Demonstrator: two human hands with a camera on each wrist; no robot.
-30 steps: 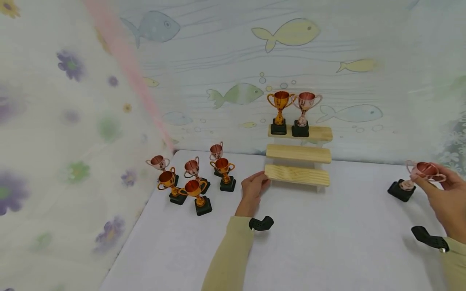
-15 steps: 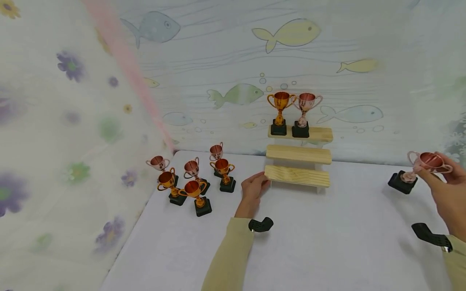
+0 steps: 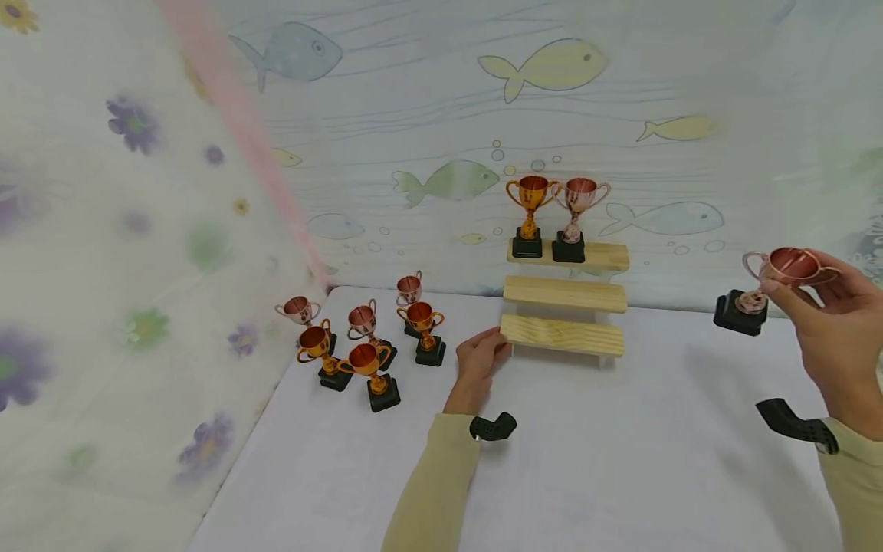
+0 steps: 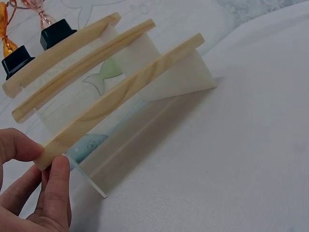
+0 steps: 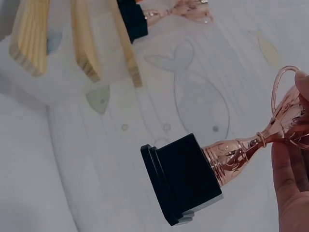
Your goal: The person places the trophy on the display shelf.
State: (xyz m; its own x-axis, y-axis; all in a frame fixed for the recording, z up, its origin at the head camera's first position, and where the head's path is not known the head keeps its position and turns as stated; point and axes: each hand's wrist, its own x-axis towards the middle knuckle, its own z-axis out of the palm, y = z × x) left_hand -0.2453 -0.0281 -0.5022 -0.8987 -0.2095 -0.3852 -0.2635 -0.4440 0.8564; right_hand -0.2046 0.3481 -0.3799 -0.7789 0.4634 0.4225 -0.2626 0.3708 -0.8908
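A three-tier stand [image 3: 562, 335] with pale wooden steps is set against the back wall. My left hand [image 3: 477, 360] pinches the left end of its lowest step, thumb above and fingers below in the left wrist view. Over the table's right side, my right hand [image 3: 831, 330] grips a rose-gold trophy cup [image 3: 793, 266] by its bowl. That cup is tilted in the air, its black base [image 5: 186, 176] pointing toward the stand. On the top step stand a gold trophy cup [image 3: 533, 195] and another rose-gold trophy cup [image 3: 579, 195], side by side.
Several trophy cups, such as a gold one [image 3: 378, 379] and a rose-gold one [image 3: 362, 318], are grouped on the white table [image 3: 621, 460] left of my left hand. Behind them rises a fish-patterned wall [image 3: 414, 115]. A flower-patterned sheet [image 3: 124, 307] hangs along the left.
My right hand has lifted the rose-gold trophy cup from near the tabletop and brought it slightly left. The left hand stays on the stand's lowest step.
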